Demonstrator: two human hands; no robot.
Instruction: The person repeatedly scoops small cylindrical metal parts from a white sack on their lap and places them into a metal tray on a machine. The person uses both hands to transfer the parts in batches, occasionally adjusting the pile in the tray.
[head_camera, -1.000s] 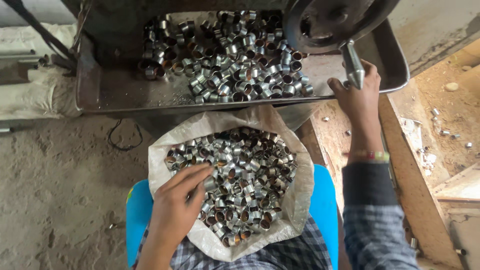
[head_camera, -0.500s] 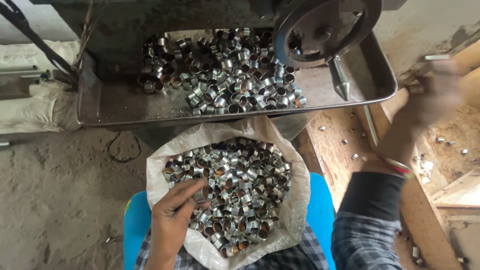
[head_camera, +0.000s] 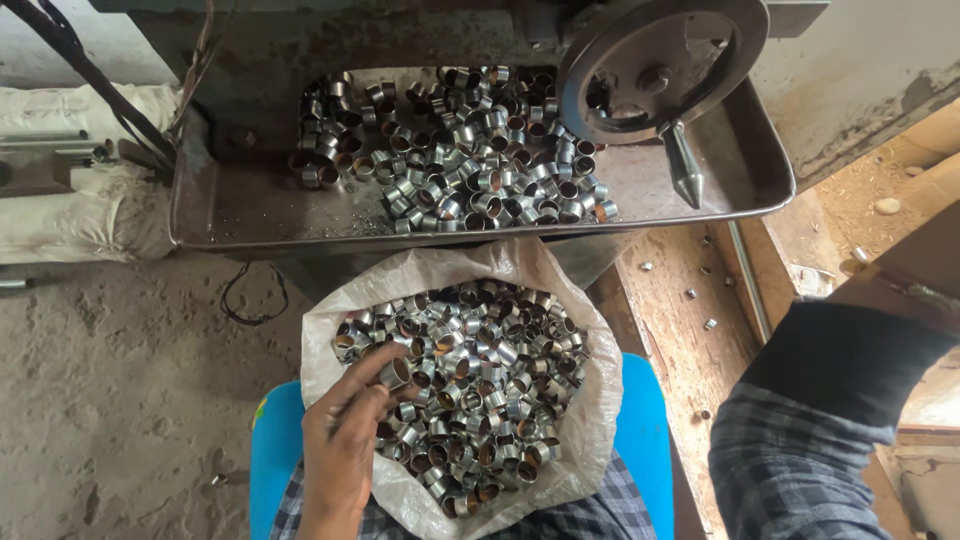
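1. At the far left, a white cloth-wrapped bundle (head_camera: 85, 190) is lying on the dusty floor (head_camera: 110, 400), beside the machine.
2. Your left hand (head_camera: 345, 440) is reaching into the open white sack (head_camera: 590, 400) that is resting on your lap. The fingers are curling together around one metal ring (head_camera: 393, 373), with the thumb and forefinger pinching it at the left edge of the heap.
3. The sack is holding a heap of short, shiny metal rings (head_camera: 480, 390); the pinched ring is still sitting among them, just above the pile's surface.
4. The sack is sitting over a blue seat (head_camera: 640, 440), which is showing on both sides of it.
5. Above the sack, a steel tray (head_camera: 250, 205) is carrying a second pile of rings (head_camera: 460, 150), heaped toward its centre and right.
6. A grey handwheel (head_camera: 655, 65) is overhanging the tray's right part, its handle (head_camera: 685, 180) pointing down.
7. At the right, your sleeve (head_camera: 830, 420), dark cuff over checked cloth, is crossing the frame. Your right hand is lying outside the view, so its fingers cannot be judged.
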